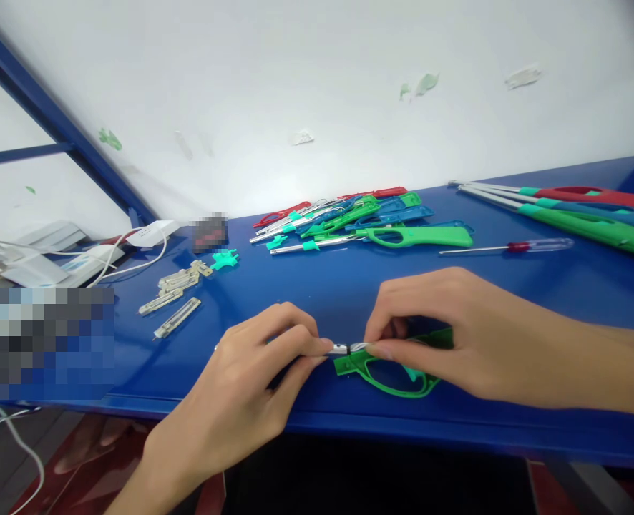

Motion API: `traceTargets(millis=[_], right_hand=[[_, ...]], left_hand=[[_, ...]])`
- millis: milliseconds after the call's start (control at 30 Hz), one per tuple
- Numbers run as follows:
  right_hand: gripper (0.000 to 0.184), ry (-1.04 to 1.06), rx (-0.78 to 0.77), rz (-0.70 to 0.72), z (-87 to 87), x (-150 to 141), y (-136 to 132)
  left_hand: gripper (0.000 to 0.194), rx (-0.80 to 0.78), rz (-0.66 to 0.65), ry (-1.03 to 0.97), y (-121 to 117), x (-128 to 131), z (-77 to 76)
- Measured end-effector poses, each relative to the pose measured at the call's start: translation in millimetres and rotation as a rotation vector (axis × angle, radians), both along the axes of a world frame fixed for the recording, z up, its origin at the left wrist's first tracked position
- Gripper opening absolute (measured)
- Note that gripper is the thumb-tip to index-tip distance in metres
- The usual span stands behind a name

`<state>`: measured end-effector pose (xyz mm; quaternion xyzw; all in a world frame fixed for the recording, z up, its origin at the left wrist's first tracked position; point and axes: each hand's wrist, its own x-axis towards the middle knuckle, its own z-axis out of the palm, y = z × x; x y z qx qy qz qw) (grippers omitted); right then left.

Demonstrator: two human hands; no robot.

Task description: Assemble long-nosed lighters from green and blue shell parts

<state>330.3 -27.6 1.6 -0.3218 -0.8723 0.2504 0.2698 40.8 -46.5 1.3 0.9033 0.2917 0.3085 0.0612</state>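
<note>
My left hand (263, 372) pinches a slim metal lighter tube (338, 349) between thumb and fingers; a dark band shows at its right end. Thin pale wires (358, 347) come out of that end, and my right hand (429, 332) grips them between thumb and forefinger. Just under and behind the right hand lies an opened green lighter handle (395, 386), its trigger loop toward me and partly hidden by the fingers. A bit of teal plastic (412, 373) shows inside the loop.
Several disassembled lighters (418, 236) lie at the back. A screwdriver (537, 245) and assembled lighters (579, 222) are at the right. Left are small clear-bodied parts (177, 318), teal pieces (225, 259) and white devices with cables (89, 263). The blue table's front edge (403, 429) is close.
</note>
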Motion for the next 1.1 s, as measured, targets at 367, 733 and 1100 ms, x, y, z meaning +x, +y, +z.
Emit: traceTargets(millis=[367, 733, 1100], right_hand=[[0.021, 0.013, 0.010, 0.002, -2.1, 0.2, 0.4], [0.022, 0.010, 0.120, 0.031, 2.7, -2.9, -6.5], [0.026, 0.044, 0.224, 0.075, -4.2, -5.2, -4.0]], left_hand=[[0.021, -0.009, -0.012, 0.003, -0.4, -1.9, -3.6], [0.018, 0.077, 0.000, 0.028, -4.7, 0.1, -5.6], [0.023, 0.190, 0.030, 0.071, -9.1, 4.3, -5.4]])
